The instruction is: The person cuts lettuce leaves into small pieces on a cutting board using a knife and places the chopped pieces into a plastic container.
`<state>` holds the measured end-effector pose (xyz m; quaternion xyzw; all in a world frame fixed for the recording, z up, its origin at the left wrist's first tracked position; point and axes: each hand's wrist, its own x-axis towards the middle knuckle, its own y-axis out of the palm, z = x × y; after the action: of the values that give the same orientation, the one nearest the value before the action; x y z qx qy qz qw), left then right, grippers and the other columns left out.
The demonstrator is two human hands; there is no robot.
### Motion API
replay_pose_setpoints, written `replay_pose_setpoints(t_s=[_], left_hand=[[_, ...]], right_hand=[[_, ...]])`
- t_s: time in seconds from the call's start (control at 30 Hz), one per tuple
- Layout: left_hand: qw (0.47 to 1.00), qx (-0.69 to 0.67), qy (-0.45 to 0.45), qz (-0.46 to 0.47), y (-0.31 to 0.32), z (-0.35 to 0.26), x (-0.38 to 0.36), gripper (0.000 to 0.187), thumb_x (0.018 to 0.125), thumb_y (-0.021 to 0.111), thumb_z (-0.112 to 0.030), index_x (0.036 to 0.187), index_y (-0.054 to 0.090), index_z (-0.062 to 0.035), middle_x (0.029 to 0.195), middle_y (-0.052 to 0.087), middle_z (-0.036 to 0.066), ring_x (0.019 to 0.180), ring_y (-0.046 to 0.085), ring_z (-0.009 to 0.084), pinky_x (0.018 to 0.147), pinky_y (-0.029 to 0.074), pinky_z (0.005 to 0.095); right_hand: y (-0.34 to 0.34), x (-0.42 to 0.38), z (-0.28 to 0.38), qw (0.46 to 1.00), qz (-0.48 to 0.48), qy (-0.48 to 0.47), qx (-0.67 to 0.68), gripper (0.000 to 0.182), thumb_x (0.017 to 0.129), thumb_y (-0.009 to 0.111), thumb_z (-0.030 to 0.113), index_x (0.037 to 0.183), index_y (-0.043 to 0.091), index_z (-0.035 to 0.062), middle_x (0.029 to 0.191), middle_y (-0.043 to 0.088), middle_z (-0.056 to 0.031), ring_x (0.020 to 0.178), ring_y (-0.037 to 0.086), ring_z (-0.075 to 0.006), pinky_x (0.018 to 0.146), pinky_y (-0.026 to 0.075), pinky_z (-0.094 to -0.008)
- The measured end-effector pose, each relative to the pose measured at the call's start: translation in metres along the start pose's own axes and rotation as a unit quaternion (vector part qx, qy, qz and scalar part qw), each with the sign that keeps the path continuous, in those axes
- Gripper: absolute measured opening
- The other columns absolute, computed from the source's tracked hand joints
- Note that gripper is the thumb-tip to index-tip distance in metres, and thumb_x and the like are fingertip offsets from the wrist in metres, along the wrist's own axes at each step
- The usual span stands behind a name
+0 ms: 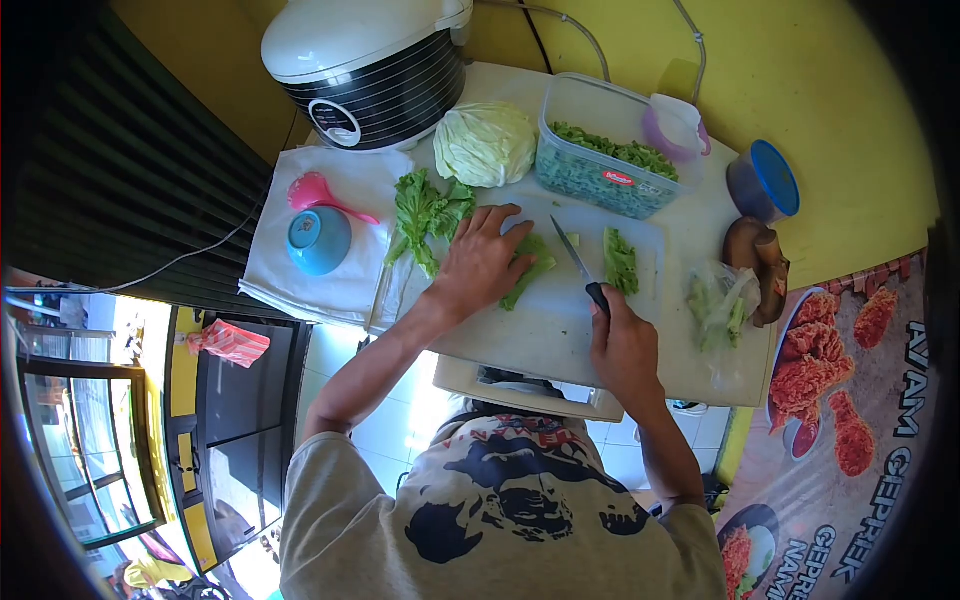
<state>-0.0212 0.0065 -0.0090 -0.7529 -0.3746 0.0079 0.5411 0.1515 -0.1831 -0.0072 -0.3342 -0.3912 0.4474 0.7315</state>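
Observation:
My left hand (485, 255) presses down on a bunch of green lettuce (425, 215), fingers bent over it. Leafy parts stick out to its left, and a cut end (532, 272) shows on the right, below the fingertips. In my right hand (625, 345) is a knife (573, 252) with a black handle, its blade pointing up and left above the white cutting board (590, 225). A separate cut strip of lettuce (620, 262) lies to the right of the blade. Small scraps rest near the knife. The lettuce under my left palm is hidden.
Behind the board are a cabbage (485, 145) and a clear tub (610, 160) of chopped greens. A rice cooker (370, 75), blue bowl (319, 240) and pink ladle (325, 193) are left. Rightward stand a blue-lidded container (763, 182), a plastic bag (722, 305) and brown objects (757, 265).

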Motion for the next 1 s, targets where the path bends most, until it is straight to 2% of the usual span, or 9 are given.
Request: replay_pose_setpoints(t_s=[0.1, 0.33, 0.43, 0.5, 0.6, 0.73, 0.83, 0.93, 1.0], left_hand=[[1.000, -0.003, 0.020, 0.020, 0.001, 0.004, 0.006, 0.027, 0.092, 0.076, -0.018, 0.115, 0.067, -0.0083, 0.131, 0.063, 0.015, 0.124, 0.058, 0.0336, 0.105, 0.044, 0.0484], [0.981, -0.136, -0.033, 0.134, -0.007, -0.008, 0.015, 0.022, 0.089, 0.077, -0.017, 0.108, 0.067, -0.0111, 0.118, 0.067, 0.010, 0.117, 0.060, 0.0297, 0.095, 0.043, 0.0462], [0.999, 0.009, -0.003, 0.042, -0.004, -0.013, 0.013, 0.021, 0.090, 0.076, -0.016, 0.107, 0.066, -0.0108, 0.113, 0.067, 0.009, 0.114, 0.061, 0.0300, 0.095, 0.043, 0.0462], [0.998, -0.003, -0.014, 0.066, -0.004, -0.006, 0.011, 0.020, 0.090, 0.075, -0.015, 0.107, 0.066, -0.0105, 0.113, 0.066, 0.009, 0.113, 0.061, 0.0300, 0.095, 0.043, 0.0463], [0.996, -0.027, -0.012, 0.083, -0.004, -0.002, 0.014, 0.019, 0.091, 0.075, -0.015, 0.107, 0.067, -0.0099, 0.110, 0.067, 0.009, 0.111, 0.062, 0.0297, 0.096, 0.043, 0.0464], [0.986, -0.126, 0.005, 0.110, -0.011, -0.007, 0.019, 0.017, 0.094, 0.073, -0.014, 0.108, 0.066, -0.0073, 0.103, 0.071, 0.011, 0.102, 0.067, 0.0294, 0.093, 0.047, 0.0447], [0.939, -0.308, -0.050, 0.148, -0.012, -0.010, 0.022, 0.018, 0.097, 0.071, -0.013, 0.111, 0.065, -0.0045, 0.098, 0.074, 0.013, 0.094, 0.071, 0.0293, 0.087, 0.051, 0.0416], [0.948, -0.302, -0.024, 0.101, -0.008, -0.009, 0.025, 0.024, 0.097, 0.071, -0.011, 0.119, 0.064, -0.0029, 0.098, 0.075, 0.015, 0.088, 0.074, 0.0294, 0.079, 0.055, 0.0388], [0.952, -0.273, -0.071, 0.117, -0.013, -0.010, 0.029, 0.028, 0.097, 0.071, -0.010, 0.123, 0.064, -0.0028, 0.098, 0.075, 0.015, 0.087, 0.074, 0.0286, 0.078, 0.055, 0.0382]], right_hand=[[0.001, 0.005, 0.001, 0.996, 0.019, 0.052, 0.071, 0.022, 0.101, 0.062, 0.012, 0.121, 0.059, 0.0027, 0.088, 0.073, -0.0189, 0.065, 0.070, -0.0352, 0.061, 0.055, -0.0445], [-0.003, 0.031, 0.009, 0.960, 0.016, 0.078, 0.268, 0.022, 0.098, 0.069, 0.012, 0.116, 0.064, 0.0003, 0.093, 0.074, -0.0133, 0.066, 0.065, -0.0199, 0.061, 0.049, -0.0336], [-0.002, 0.043, 0.012, 0.950, 0.025, 0.099, 0.296, 0.025, 0.098, 0.071, 0.015, 0.119, 0.065, 0.0003, 0.095, 0.075, -0.0110, 0.066, 0.062, -0.0149, 0.061, 0.048, -0.0318], [0.007, 0.046, 0.008, 0.941, 0.014, 0.086, 0.328, 0.029, 0.098, 0.071, 0.016, 0.123, 0.065, 0.0008, 0.096, 0.075, -0.0107, 0.066, 0.061, -0.0128, 0.062, 0.048, -0.0309], [0.020, 0.049, 0.003, 0.941, -0.017, 0.035, 0.336, 0.031, 0.098, 0.072, 0.016, 0.124, 0.065, 0.0009, 0.092, 0.071, -0.0086, 0.068, 0.057, -0.0110, 0.065, 0.047, -0.0284], [0.012, 0.052, 0.009, 0.939, 0.038, 0.093, 0.329, 0.033, 0.097, 0.074, 0.017, 0.124, 0.064, 0.0004, 0.087, 0.065, -0.0056, 0.071, 0.054, -0.0109, 0.067, 0.045, -0.0280], [0.024, 0.055, 0.002, 0.937, 0.023, 0.051, 0.346, 0.035, 0.095, 0.076, 0.017, 0.123, 0.064, 0.0003, 0.085, 0.062, -0.0044, 0.071, 0.052, -0.0110, 0.066, 0.044, -0.0286], [0.027, 0.058, -0.003, 0.943, 0.043, 0.056, 0.324, 0.035, 0.093, 0.077, 0.016, 0.121, 0.063, 0.0005, 0.086, 0.064, -0.0053, 0.071, 0.055, -0.0131, 0.066, 0.046, -0.0298], [0.028, 0.059, 0.000, 0.951, 0.041, 0.072, 0.298, 0.034, 0.093, 0.077, 0.014, 0.120, 0.063, 0.0006, 0.086, 0.065, -0.0073, 0.071, 0.058, -0.0166, 0.067, 0.048, -0.0318]])
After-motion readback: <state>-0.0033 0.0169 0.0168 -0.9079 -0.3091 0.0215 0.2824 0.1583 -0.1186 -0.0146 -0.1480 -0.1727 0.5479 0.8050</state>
